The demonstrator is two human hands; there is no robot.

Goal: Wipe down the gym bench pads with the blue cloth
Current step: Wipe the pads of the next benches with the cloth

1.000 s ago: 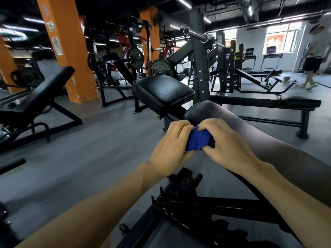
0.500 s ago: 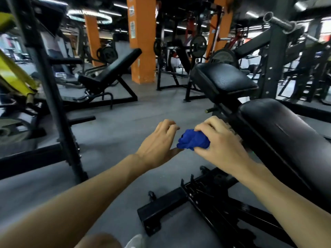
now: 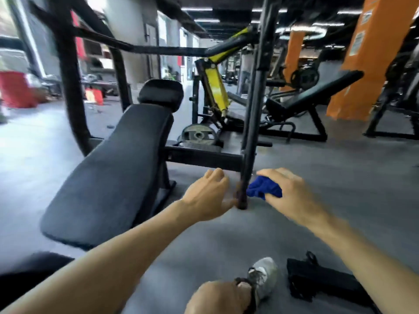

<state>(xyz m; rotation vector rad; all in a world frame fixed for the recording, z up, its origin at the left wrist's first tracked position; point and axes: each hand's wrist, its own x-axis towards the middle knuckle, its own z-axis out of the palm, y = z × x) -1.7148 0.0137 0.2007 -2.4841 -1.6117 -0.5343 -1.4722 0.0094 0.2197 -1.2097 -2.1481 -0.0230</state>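
A person's two bare forearms reach forward over a grey gym floor (image 3: 340, 177). The right hand (image 3: 292, 193) grips a bunched blue cloth (image 3: 264, 189), fingers curled over it and the cloth showing at the thumb side. The cloth is in the air, just right of a black upright post (image 3: 251, 123) of a weight rack, near the post's foot. The left hand (image 3: 208, 196) is on the other side of that post, holding nothing, its fingers loosely curled; motion blur hides whether it touches the post.

To the left, a long black bench pad (image 3: 113, 173) slopes up away from the person, with a smaller black head pad (image 3: 162, 94) at its far end. The cloth is well apart from both pads.

Behind the post are a yellow machine arm (image 3: 214, 87), a weight plate (image 3: 198, 134) lying low by the rack base, a second inclined bench (image 3: 317, 96) and orange pillars (image 3: 367, 60). At the bottom edge are a knee and a grey shoe (image 3: 263, 275).
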